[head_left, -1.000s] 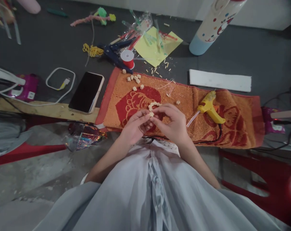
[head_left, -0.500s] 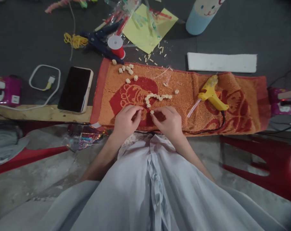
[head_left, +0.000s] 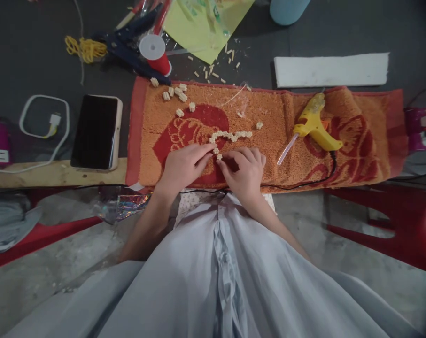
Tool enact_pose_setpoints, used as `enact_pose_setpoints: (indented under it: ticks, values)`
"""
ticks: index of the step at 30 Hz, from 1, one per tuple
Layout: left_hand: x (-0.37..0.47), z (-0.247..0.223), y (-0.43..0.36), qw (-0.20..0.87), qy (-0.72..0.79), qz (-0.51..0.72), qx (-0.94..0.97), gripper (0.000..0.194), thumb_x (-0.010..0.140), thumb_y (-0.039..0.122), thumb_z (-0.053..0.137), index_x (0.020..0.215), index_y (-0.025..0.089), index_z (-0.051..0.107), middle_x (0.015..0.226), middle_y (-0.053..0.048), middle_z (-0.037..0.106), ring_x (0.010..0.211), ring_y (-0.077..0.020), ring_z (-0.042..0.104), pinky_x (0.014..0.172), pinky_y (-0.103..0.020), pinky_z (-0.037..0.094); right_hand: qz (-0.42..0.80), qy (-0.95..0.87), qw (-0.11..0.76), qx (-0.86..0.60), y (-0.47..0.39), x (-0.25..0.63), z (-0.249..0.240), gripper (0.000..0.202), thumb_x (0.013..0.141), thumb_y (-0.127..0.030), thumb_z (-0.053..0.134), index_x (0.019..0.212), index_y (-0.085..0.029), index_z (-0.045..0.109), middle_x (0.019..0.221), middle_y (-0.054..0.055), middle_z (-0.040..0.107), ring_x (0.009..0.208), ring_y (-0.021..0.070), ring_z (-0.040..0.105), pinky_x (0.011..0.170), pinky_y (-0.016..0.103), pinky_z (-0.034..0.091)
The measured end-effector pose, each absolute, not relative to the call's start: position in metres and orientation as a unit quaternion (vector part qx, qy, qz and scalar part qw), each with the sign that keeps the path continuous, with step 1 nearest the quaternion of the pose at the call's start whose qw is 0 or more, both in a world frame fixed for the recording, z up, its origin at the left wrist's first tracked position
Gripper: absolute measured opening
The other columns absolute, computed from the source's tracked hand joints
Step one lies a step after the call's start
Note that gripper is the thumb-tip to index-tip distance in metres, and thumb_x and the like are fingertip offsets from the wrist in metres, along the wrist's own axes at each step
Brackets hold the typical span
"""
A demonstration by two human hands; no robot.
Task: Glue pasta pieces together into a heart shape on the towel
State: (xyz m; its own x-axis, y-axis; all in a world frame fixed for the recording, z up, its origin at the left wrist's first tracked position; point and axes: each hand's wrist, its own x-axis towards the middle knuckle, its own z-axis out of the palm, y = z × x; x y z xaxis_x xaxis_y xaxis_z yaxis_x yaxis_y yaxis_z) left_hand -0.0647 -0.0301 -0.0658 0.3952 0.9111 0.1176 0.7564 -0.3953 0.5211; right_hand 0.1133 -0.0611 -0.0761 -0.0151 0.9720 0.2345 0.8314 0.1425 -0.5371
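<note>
A curved chain of small cream star-shaped pieces (head_left: 231, 136) lies on the orange and red towel (head_left: 269, 103). My left hand (head_left: 184, 164) is at the chain's lower left end, its index fingertip and thumb drawn close around the end piece. From the other side, my right hand (head_left: 246, 169) pinches a single cream star-shaped piece (head_left: 219, 157) between thumb and index finger. That piece sits right by the chain's end; whether they touch I cannot tell. Farther up the towel, several loose cream pieces (head_left: 182, 96) are scattered.
A yellow glue gun (head_left: 313, 119) with a clear glue stick rests on the towel's right side. Left of the towel lies a phone (head_left: 96, 132). Behind are a red thread spool (head_left: 156, 55), dark blue pliers (head_left: 128, 51), yellow paper (head_left: 205, 28) and a white strip (head_left: 332, 70).
Both hands have moved closer to the chain. My left fingertips have reached its end, and the piece in my right hand has come up beside it. The view has shifted slightly.
</note>
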Motion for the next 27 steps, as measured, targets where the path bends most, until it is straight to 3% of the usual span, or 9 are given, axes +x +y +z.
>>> enact_pose_setpoints:
  ticks: [6,13,27]
  values:
    - [-0.069,-0.069,-0.03,0.193,0.495,0.196,0.824,0.031,0.098,0.031,0.047,0.12,0.026,0.068,0.105,-0.004,0.075,0.091,-0.0155,0.069,0.077,-0.024,0.048,0.126,-0.688,0.287,-0.654,-0.063,0.11,-0.074,0.013,0.09,-0.037,0.064,0.09,-0.025,0.068,0.094,0.004,0.07,0.092,0.0244,0.057,0.087,0.043,0.036]
    - [-0.071,-0.075,-0.035,0.149,0.49,0.212,0.832,0.03,0.098,0.031,0.047,0.114,0.027,0.072,0.093,-0.004,0.076,0.081,-0.0151,0.07,0.07,-0.025,0.048,0.106,-0.689,0.291,-0.656,-0.063,0.107,-0.074,0.013,0.089,-0.037,0.066,0.09,-0.025,0.066,0.092,0.003,0.071,0.091,0.0233,0.057,0.087,0.041,0.036]
    - [-0.071,-0.075,-0.035,0.173,0.498,0.211,0.823,0.03,0.097,0.032,0.047,0.114,0.027,0.073,0.087,-0.004,0.076,0.079,-0.0146,0.069,0.071,-0.024,0.048,0.105,-0.701,0.277,-0.649,-0.061,0.108,-0.077,0.014,0.089,-0.038,0.065,0.089,-0.024,0.065,0.092,0.004,0.071,0.091,0.0244,0.057,0.086,0.041,0.036]
